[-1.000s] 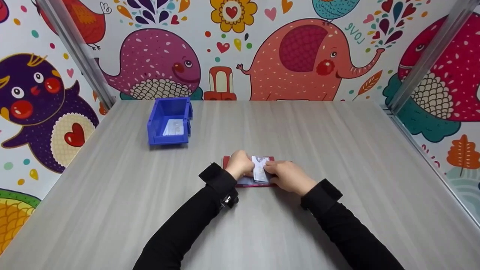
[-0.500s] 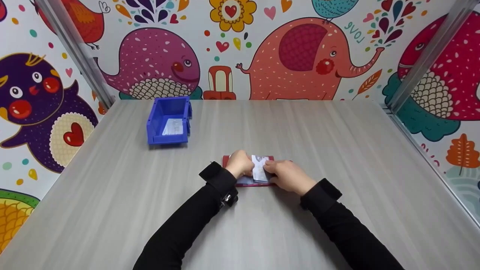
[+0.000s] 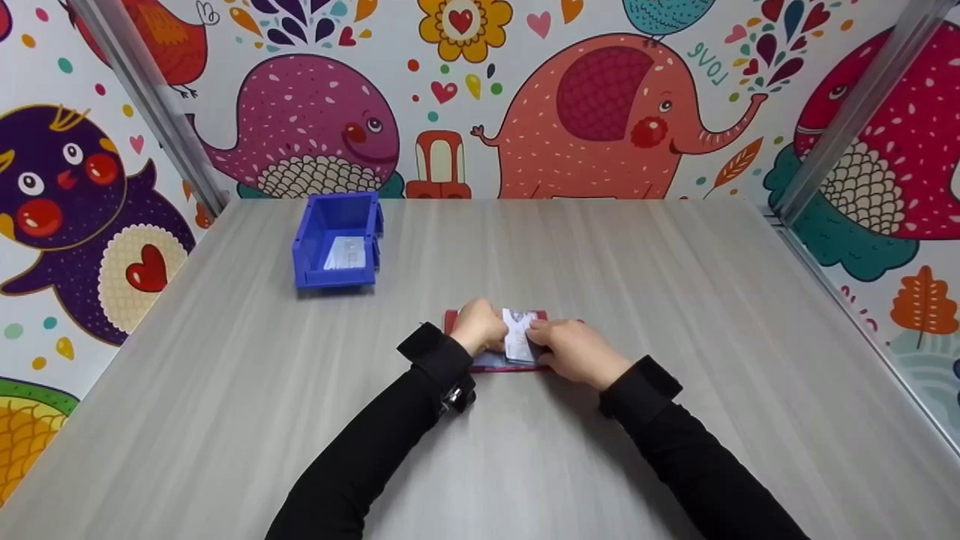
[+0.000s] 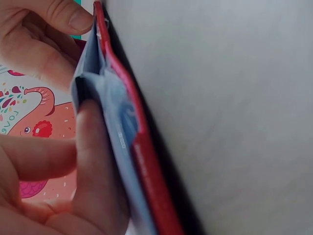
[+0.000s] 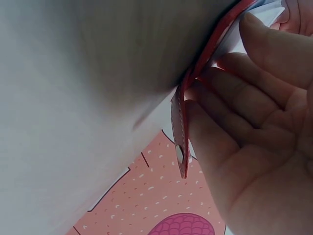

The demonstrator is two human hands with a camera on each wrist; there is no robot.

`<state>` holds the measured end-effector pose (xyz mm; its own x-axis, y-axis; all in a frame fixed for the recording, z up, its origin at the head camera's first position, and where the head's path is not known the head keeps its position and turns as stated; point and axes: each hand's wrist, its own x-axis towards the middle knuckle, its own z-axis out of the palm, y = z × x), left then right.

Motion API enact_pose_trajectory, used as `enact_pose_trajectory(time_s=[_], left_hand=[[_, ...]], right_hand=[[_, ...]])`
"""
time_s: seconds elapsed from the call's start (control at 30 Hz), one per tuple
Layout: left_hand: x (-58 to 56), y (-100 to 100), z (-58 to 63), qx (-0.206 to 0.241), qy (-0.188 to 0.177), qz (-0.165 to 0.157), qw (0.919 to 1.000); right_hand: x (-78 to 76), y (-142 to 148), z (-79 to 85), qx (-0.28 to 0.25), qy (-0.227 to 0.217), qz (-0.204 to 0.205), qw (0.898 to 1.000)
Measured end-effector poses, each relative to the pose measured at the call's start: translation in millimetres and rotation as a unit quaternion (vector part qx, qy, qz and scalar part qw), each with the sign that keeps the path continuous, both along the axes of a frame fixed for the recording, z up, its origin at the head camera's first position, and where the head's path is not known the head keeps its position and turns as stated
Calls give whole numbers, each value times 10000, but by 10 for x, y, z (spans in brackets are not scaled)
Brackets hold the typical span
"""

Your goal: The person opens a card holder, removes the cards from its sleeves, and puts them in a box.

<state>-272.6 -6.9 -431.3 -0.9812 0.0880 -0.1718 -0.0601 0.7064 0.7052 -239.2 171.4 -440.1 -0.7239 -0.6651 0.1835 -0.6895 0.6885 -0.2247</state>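
Note:
A red card holder [image 3: 453, 321] with clear plastic sleeves [image 4: 117, 105] lies on the table in front of me. A white card [image 3: 519, 336] with a small picture stands over its sleeves. My left hand [image 3: 480, 327], fingers curled, is at the card's left edge; in the left wrist view one finger presses along the sleeves beside a gaping pocket. From the right, my right hand [image 3: 581, 352] pinches the card's edge with the thumb on top. In the right wrist view the holder's snap strap [image 5: 180, 132] sticks out beside the right fingers. The card's lower part is partly hidden.
A blue bin [image 3: 336, 279] stands at the back left of the table, with white cards [image 3: 346, 253] inside. Patterned walls [image 3: 450, 97] border the table [image 3: 675, 277] behind and at both sides, with metal posts [image 3: 154, 112] at the corners.
Both hands and the card stay almost where they were. The whole head view has shifted very slightly.

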Motion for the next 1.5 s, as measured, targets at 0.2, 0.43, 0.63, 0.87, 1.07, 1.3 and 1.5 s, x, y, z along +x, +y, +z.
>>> enact_pose_trajectory(time_s=[0.2,0.43,0.63,0.87,1.07,1.3,1.5], left_hand=[[-11,-24,-6,196,-178,92,9996],[-7,-68,-8,189,13,178,9997],[-5,-116,-18,601,8,221,9979],[3,-186,-12,1005,-214,318,9942],[10,-248,-20,1771,-566,403,9817],[16,-321,-9,1935,-702,513,9772],[15,-367,-3,2057,-787,556,9739]], right_hand=[[-5,-5,-3,-15,3,9,10000],[7,-11,17,82,-65,-88,9999],[11,-14,13,186,-127,-130,9997],[16,-4,24,160,-144,-63,9997],[16,-12,32,229,-260,-133,9993],[21,-16,34,306,-166,-135,9993],[17,-13,23,285,-10,-26,9996]])
